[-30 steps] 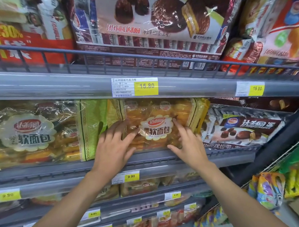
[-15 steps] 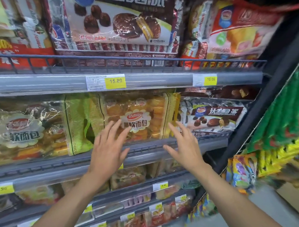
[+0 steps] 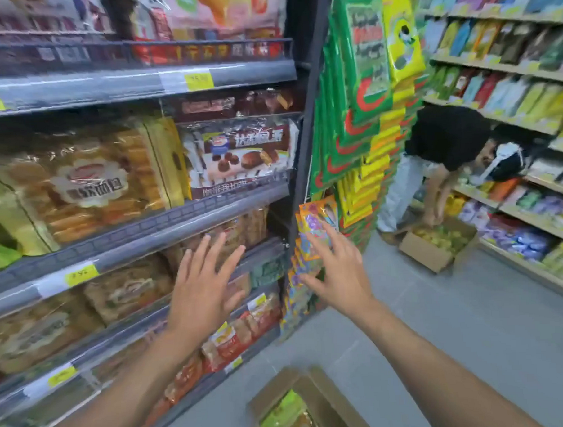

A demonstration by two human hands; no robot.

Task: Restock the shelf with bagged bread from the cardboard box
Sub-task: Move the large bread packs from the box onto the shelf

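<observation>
Shelf (image 3: 164,218) edge runs along my left, grey floor (image 3: 439,319) open to the right; bagged bread (image 3: 89,189) stands on it, more in the cardboard box (image 3: 327,401) below. My left hand (image 3: 203,291) and right hand (image 3: 337,272) hang spread wide, empty.

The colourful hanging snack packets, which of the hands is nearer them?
Right. The right hand overlaps the colourful hanging packets; the left hand is off to their left, before the shelves.
</observation>
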